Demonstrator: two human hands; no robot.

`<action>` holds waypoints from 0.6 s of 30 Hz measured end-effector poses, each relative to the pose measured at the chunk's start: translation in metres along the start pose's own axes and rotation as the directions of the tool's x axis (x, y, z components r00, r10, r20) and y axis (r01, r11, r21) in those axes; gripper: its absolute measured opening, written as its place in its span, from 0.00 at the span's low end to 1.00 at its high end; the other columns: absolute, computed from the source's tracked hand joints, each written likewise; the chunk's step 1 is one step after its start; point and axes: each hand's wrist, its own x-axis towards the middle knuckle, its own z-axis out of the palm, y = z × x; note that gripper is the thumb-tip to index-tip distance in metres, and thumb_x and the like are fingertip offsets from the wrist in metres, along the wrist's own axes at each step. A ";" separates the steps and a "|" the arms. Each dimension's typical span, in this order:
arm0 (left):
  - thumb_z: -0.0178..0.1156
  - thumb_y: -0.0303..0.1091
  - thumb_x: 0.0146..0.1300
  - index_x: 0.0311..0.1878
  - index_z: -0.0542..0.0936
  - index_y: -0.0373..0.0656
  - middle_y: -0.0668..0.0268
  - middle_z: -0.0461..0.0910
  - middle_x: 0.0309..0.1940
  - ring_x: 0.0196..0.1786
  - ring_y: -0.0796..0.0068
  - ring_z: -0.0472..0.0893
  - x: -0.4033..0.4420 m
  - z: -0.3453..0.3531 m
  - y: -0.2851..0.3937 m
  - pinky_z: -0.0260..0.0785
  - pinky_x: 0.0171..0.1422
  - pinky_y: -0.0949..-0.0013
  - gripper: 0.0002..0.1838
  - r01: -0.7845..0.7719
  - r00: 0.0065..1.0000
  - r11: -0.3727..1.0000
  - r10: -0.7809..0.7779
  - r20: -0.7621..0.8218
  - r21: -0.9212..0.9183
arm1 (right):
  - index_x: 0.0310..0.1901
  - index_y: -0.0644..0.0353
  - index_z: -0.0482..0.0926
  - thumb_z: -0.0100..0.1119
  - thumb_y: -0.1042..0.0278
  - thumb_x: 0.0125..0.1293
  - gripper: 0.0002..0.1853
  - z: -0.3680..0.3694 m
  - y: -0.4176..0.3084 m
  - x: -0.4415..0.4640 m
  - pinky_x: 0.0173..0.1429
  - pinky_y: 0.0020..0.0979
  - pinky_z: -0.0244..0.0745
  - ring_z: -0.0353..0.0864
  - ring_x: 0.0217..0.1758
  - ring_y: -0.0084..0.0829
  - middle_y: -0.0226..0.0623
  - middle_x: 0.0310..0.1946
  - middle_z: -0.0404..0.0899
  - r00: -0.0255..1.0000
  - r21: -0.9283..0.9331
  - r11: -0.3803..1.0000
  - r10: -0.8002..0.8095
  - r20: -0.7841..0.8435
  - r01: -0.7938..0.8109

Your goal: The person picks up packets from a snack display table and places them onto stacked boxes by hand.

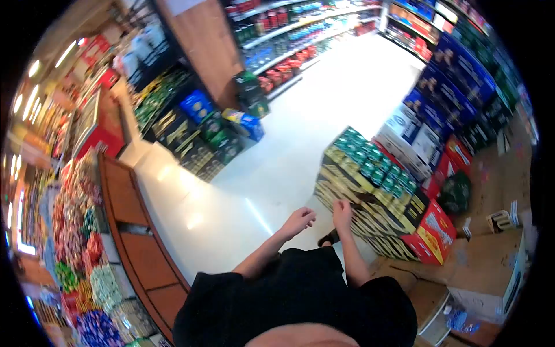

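Both my hands are in front of my body, above the pale floor. My left hand (302,221) has its fingers curled; whether anything is inside them is too small to make out. Close to the stacked black and gold cases (370,215) is my right hand (342,210), its fingers bent and blurred. Contact between it and the cases cannot be told. Green-topped cans (378,165) sit on top of that stack. A dark shoe (329,237) shows between my forearms.
Wooden-edged bins (147,254) of wrapped sweets line the left. More drink packs (202,139) stand by a wooden pillar (202,46). Shelves (295,43) run along the back. Blue boxes (457,75) and cardboard cartons (485,263) are at the right.
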 end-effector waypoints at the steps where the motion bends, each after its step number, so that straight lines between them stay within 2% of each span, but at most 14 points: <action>1: 0.53 0.44 0.64 0.44 0.75 0.38 0.65 0.78 0.34 0.33 0.76 0.76 -0.023 -0.028 -0.012 0.68 0.36 0.72 0.17 0.007 0.996 0.999 -0.011 -0.092 -0.039 | 0.41 0.63 0.76 0.57 0.59 0.63 0.15 0.025 -0.020 -0.022 0.34 0.28 0.70 0.75 0.26 0.25 0.34 0.29 0.76 0.980 0.038 0.992 0.114 0.161 -0.122; 2: 0.53 0.44 0.64 0.45 0.74 0.38 0.65 0.78 0.35 0.33 0.76 0.76 -0.046 -0.058 -0.025 0.68 0.37 0.72 0.17 0.007 0.984 0.997 -0.020 -0.174 -0.072 | 0.42 0.64 0.75 0.58 0.58 0.63 0.16 0.051 -0.041 -0.045 0.33 0.28 0.71 0.75 0.24 0.24 0.35 0.30 0.76 0.921 0.044 0.968 0.219 0.321 -0.246; 5: 0.52 0.44 0.64 0.46 0.74 0.39 0.64 0.78 0.36 0.36 0.76 0.75 -0.121 -0.134 -0.055 0.68 0.39 0.72 0.17 0.012 0.913 0.982 -0.089 -0.397 -0.190 | 0.44 0.65 0.74 0.58 0.57 0.62 0.18 0.122 -0.078 -0.102 0.30 0.28 0.72 0.76 0.22 0.23 0.36 0.30 0.76 0.823 0.030 0.984 0.129 0.553 -0.175; 8: 0.52 0.44 0.64 0.46 0.73 0.39 0.65 0.77 0.37 0.37 0.76 0.75 -0.170 -0.185 -0.076 0.67 0.41 0.71 0.17 -0.028 0.853 0.961 -0.120 -0.508 -0.275 | 0.45 0.67 0.74 0.59 0.57 0.61 0.20 0.165 -0.123 -0.132 0.30 0.27 0.72 0.77 0.23 0.25 0.37 0.31 0.76 0.722 0.030 0.999 -0.035 0.691 0.020; 9: 0.52 0.44 0.64 0.46 0.73 0.40 0.65 0.76 0.37 0.37 0.76 0.75 -0.182 -0.198 -0.081 0.67 0.41 0.71 0.17 -0.072 0.840 0.952 -0.102 -0.532 -0.297 | 0.45 0.67 0.74 0.59 0.58 0.61 0.19 0.194 -0.108 -0.134 0.28 0.26 0.72 0.77 0.23 0.25 0.37 0.31 0.76 0.708 0.030 0.984 -0.150 0.690 0.178; 13: 0.53 0.44 0.65 0.45 0.73 0.41 0.68 0.75 0.36 0.36 0.79 0.73 -0.220 -0.239 -0.092 0.65 0.40 0.75 0.16 -0.233 0.785 0.869 -0.096 -0.612 -0.436 | 0.44 0.67 0.74 0.60 0.60 0.60 0.18 0.254 -0.158 -0.150 0.24 0.25 0.70 0.76 0.22 0.25 0.35 0.28 0.75 0.571 -0.068 0.990 -0.016 0.821 0.125; 16: 0.54 0.44 0.64 0.44 0.73 0.41 0.69 0.75 0.36 0.36 0.81 0.73 -0.241 -0.282 -0.111 0.65 0.40 0.76 0.15 -0.290 0.725 0.835 -0.127 -0.677 -0.468 | 0.44 0.66 0.75 0.61 0.58 0.58 0.19 0.320 -0.185 -0.160 0.31 0.27 0.73 0.77 0.24 0.27 0.37 0.27 0.77 0.472 -0.144 0.980 0.063 0.879 0.137; 18: 0.53 0.41 0.65 0.44 0.75 0.41 0.69 0.76 0.35 0.34 0.82 0.73 -0.258 -0.315 -0.122 0.66 0.39 0.76 0.13 -0.326 0.665 0.813 -0.165 -0.729 -0.482 | 0.43 0.67 0.75 0.61 0.59 0.58 0.18 0.373 -0.204 -0.170 0.27 0.26 0.71 0.76 0.24 0.25 0.35 0.26 0.75 0.400 -0.119 0.979 0.043 0.916 0.167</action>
